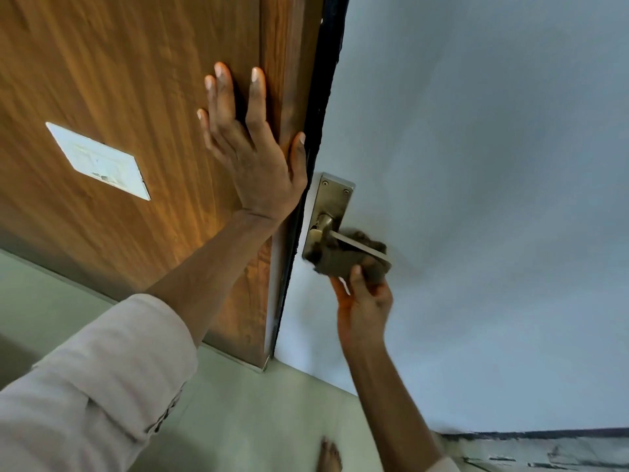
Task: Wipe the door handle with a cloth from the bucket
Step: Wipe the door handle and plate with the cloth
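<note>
A brass lever door handle [354, 243] on its backplate [332, 202] sits on the pale blue door face. A dark brown cloth [343, 260] is bunched around the lever's underside, blurred by motion. My right hand [366, 306] grips that cloth from below and presses it against the handle. My left hand [253, 148] lies flat with fingers spread on the wooden panel [136, 97], its thumb at the dark door edge. No bucket is in view.
A white switch plate [98, 161] is fixed on the wooden panel at left. Pale green floor [238, 420] lies below, with a bare foot [328, 454] near the bottom edge. A dark painted strip [544, 434] runs along the bottom right.
</note>
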